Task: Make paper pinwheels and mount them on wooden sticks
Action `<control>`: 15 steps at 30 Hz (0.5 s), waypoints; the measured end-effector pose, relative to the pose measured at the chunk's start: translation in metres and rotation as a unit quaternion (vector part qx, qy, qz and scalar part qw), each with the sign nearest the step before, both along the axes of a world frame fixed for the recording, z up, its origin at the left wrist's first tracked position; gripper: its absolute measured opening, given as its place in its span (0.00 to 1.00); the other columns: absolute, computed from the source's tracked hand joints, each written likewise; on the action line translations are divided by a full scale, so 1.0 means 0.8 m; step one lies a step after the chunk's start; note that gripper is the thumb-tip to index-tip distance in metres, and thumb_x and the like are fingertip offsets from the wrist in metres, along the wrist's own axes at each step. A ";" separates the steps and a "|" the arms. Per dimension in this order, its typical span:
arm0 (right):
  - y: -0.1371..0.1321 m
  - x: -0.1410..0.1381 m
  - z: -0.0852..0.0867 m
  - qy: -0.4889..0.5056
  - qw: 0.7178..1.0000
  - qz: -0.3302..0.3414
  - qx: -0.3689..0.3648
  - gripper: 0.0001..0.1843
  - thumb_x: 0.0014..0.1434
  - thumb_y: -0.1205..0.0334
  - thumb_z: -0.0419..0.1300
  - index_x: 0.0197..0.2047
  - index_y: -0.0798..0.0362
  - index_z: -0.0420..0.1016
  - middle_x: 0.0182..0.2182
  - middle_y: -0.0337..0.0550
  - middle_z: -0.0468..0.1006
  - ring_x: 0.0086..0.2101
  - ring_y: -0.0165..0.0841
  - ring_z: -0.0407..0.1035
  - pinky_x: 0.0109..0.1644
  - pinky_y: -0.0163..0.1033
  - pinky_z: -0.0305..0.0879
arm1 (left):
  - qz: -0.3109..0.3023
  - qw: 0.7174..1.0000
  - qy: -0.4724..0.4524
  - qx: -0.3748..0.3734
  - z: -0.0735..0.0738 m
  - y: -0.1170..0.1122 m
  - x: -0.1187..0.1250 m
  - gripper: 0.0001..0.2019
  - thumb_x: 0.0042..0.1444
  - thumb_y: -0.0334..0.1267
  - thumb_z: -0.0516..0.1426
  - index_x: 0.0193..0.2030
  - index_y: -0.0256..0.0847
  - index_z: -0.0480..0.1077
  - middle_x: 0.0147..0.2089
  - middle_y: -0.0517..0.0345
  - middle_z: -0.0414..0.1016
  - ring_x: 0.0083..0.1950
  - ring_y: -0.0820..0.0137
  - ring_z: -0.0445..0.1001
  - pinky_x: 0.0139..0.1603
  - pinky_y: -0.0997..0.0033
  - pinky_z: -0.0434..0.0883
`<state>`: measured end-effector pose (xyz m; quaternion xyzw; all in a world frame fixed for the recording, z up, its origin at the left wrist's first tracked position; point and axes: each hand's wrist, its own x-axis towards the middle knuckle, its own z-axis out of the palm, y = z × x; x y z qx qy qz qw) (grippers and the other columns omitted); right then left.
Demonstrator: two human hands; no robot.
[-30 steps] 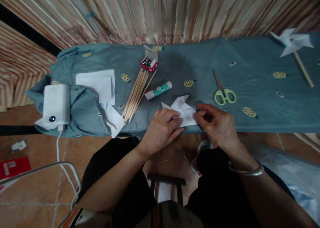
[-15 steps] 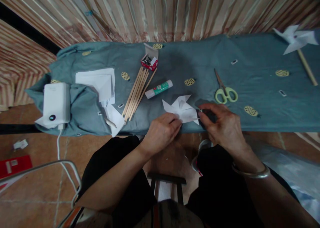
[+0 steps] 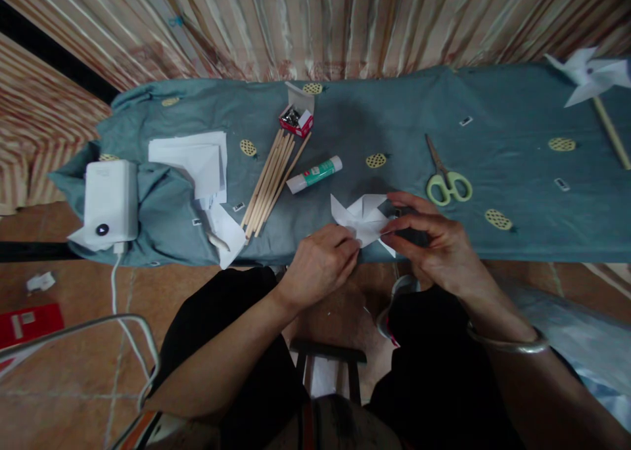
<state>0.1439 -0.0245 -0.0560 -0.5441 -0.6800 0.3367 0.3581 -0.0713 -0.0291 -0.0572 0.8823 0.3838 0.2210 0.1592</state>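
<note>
A white paper pinwheel [image 3: 363, 219] is held between both hands over the near edge of the cloth-covered table. My left hand [image 3: 323, 258] pinches its lower left side, fingers closed. My right hand [image 3: 426, 236] grips the right side between thumb and fingers, one finger reaching along the upper right blade. Whether a small item also sits in the right fingertips I cannot make out. A glue stick [image 3: 314, 175] lies just beyond the pinwheel. Green-handled scissors [image 3: 447, 180] rest beyond my right hand.
Several wooden sticks [image 3: 271, 184] lie left of the glue stick, below a small open red box [image 3: 296, 118] of metal pieces. White paper sheets [image 3: 207, 151] and a white power bank [image 3: 111, 203] are at left. A finished pinwheel on a stick [image 3: 589, 75] lies far right.
My right fingers have moved onto the pinwheel's right side from just beside it. The pinwheel has shifted slightly right and tilted, while my left hand keeps its pinch.
</note>
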 end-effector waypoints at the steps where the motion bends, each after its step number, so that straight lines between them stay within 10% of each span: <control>1: 0.000 -0.003 0.000 -0.008 1.000 -0.004 0.003 0.01 0.54 0.61 0.65 0.32 0.46 0.79 0.57 0.42 0.73 0.55 0.44 0.69 0.60 0.57 0.65 | 0.000 1.000 -0.002 0.001 0.000 -0.001 0.001 0.09 0.64 0.33 0.52 0.43 0.35 0.73 0.42 0.51 0.76 0.43 0.66 0.75 0.44 0.66 0.75; 15: 0.002 -0.026 -0.005 -0.135 0.988 -0.011 0.080 0.04 0.58 0.64 0.60 0.34 0.46 0.75 0.56 0.43 0.71 0.55 0.44 0.66 0.58 0.55 0.66 | -0.037 0.999 -0.017 -0.005 -0.002 -0.005 0.005 0.10 0.62 0.29 0.54 0.49 0.32 0.71 0.44 0.50 0.76 0.45 0.64 0.74 0.46 0.63 0.77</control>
